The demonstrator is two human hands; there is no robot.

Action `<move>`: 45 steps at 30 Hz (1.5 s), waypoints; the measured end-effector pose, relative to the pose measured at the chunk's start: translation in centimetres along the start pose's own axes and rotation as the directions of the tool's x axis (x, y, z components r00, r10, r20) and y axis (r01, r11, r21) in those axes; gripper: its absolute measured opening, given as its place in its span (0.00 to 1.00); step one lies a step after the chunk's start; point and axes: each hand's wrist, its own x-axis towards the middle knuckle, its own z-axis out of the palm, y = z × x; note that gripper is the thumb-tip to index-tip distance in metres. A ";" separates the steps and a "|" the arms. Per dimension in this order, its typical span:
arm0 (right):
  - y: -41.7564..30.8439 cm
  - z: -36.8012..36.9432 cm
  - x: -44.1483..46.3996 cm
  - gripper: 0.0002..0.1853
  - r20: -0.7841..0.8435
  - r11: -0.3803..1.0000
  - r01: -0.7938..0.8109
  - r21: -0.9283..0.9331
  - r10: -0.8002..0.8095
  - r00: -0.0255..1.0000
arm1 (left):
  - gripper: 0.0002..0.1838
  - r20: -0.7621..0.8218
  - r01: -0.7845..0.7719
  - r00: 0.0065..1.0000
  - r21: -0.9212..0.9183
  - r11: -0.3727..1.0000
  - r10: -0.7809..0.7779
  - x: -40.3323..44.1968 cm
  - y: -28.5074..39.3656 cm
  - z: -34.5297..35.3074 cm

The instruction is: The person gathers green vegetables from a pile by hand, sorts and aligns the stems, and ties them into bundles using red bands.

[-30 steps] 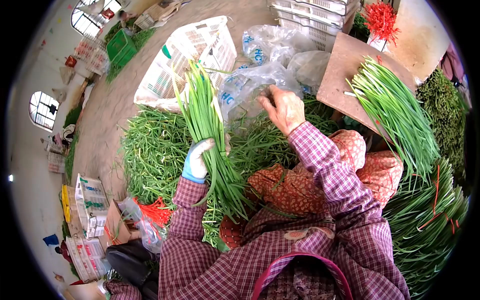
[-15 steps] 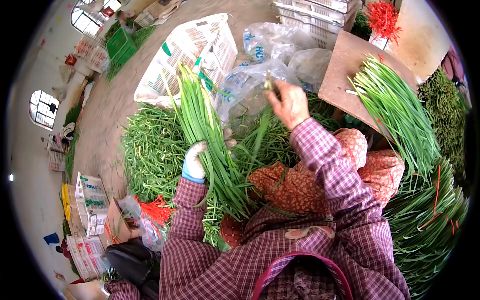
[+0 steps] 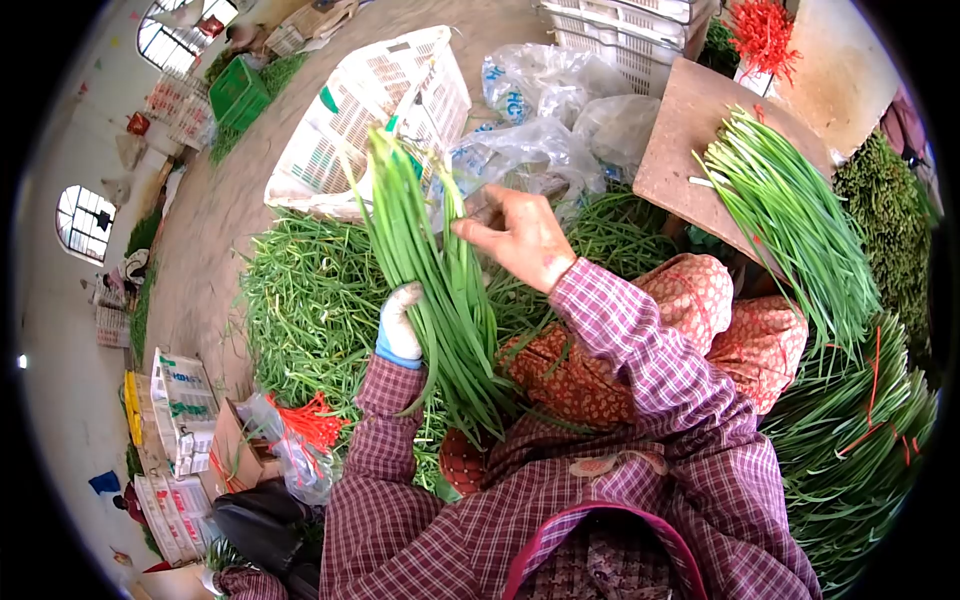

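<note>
My left hand point(image 3: 400, 325), in a white glove with a blue cuff, is closed round a bunch of garlic chives point(image 3: 435, 290). The pale stalk ends point up and away, and the green leaves hang toward my lap. My bare right hand point(image 3: 522, 238) is at the right side of the bunch. Its thumb and forefinger are apart, with the thumb tip at a pale stalk. Its other fingers are partly hidden behind the hand. Under and around the bunch lies a heap of loose green leaves point(image 3: 300, 310).
A white plastic crate point(image 3: 335, 120) stands ahead, beside clear plastic bags point(image 3: 550, 85). On the right, trimmed chives point(image 3: 790, 220) lie on a brown board point(image 3: 665, 150). Tied bundles point(image 3: 850, 450) are below it. Red ties point(image 3: 312, 422) lie at left.
My right hand has moved left and toward me, from beyond the bunch to its side. The leafy scrap that hung from its fingers is no longer seen there. The left hand keeps its hold.
</note>
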 end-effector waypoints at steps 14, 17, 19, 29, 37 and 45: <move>1.2 -0.3 -0.1 0.16 0.063 0.995 -0.028 0.099 0.022 0.998 | 0.25 -0.235 -0.070 0.967 0.116 0.991 0.096 0.1 -0.8 -1.1; 1.7 -0.3 0.0 0.16 0.176 0.915 -0.185 0.358 0.128 0.976 | 0.24 -0.182 -0.052 0.981 0.048 0.997 0.060 0.7 -0.5 0.6; 1.9 0.0 -0.1 0.17 0.199 0.905 -0.183 0.384 0.112 0.974 | 0.23 -0.151 -0.017 0.988 0.090 0.996 0.030 0.8 -0.2 0.9; -0.1 -0.9 0.0 0.25 -0.028 0.970 0.097 -0.223 -0.106 0.994 | 0.19 -0.324 -0.118 0.903 0.445 0.888 0.283 0.7 0.2 3.2; 0.9 -0.1 0.2 0.12 -0.054 0.917 0.086 -0.389 -0.116 0.992 | 0.21 -0.305 -0.168 0.840 0.640 0.750 0.448 0.8 0.1 5.6; 0.8 -0.7 0.1 0.14 -0.079 0.952 0.091 -0.292 -0.118 0.990 | 0.24 -0.278 -0.250 0.798 0.655 0.713 0.535 0.9 -0.1 5.8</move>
